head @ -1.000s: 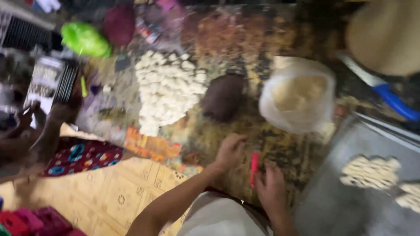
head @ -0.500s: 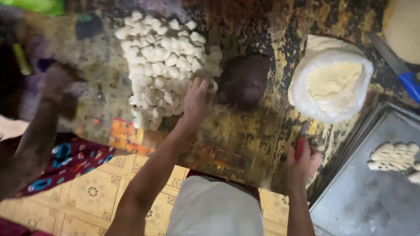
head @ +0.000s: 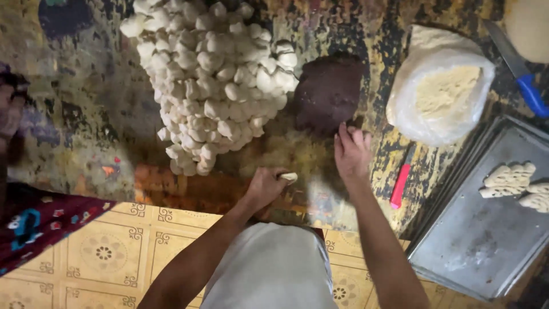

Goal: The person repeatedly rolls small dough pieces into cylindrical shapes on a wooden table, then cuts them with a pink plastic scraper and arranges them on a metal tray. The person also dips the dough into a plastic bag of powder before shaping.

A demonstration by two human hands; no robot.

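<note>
Fingers of the left hand [head: 264,186] pinch one small pale dough piece [head: 289,177], lifted clear for working. Right hand [head: 350,151] spreads open-fingered against the dark brown filling mound [head: 329,91], ready to pluck some.

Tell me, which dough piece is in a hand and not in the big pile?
The small pale dough piece pinched in the left hand. It sits apart, below the big heap of dough balls, which lie untouched on the mat.
</note>
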